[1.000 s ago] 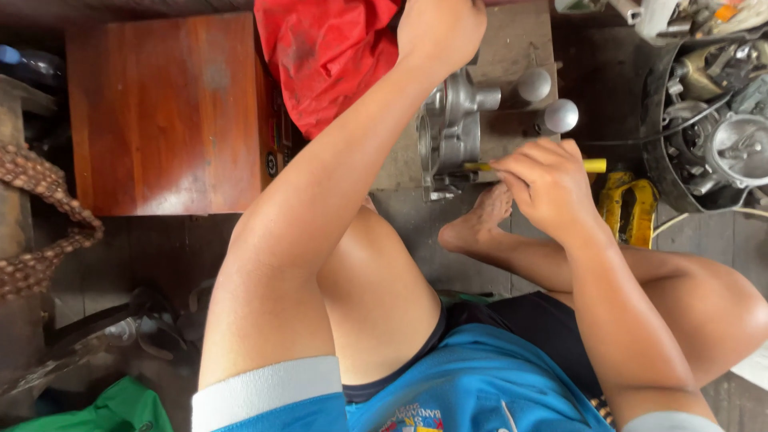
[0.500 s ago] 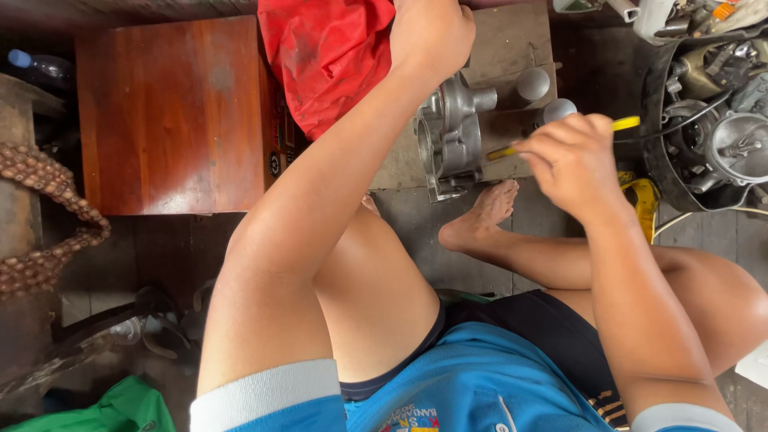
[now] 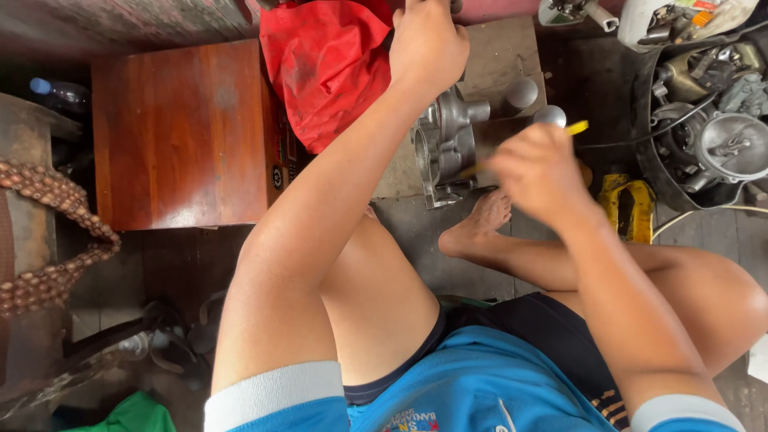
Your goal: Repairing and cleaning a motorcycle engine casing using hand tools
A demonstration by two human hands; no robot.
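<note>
The right hand [image 3: 540, 172] is smeared by motion, so its fingers cannot be told apart, and it covers most of the yellow-handled tool [image 3: 578, 127]; only the handle tip and a blurred length of shaft show. The left hand [image 3: 426, 44] runs off the top edge, its fingertips cut away, and what it grips is out of sight. The left forearm hides part of the grey metal casting [image 3: 444, 144] and the red cloth [image 3: 328, 72]. The tub of engine parts [image 3: 708, 120] is cut by the right edge.

Blue shirt [image 3: 480, 384], white sleeve cuffs, dark shorts, bare feet
</note>
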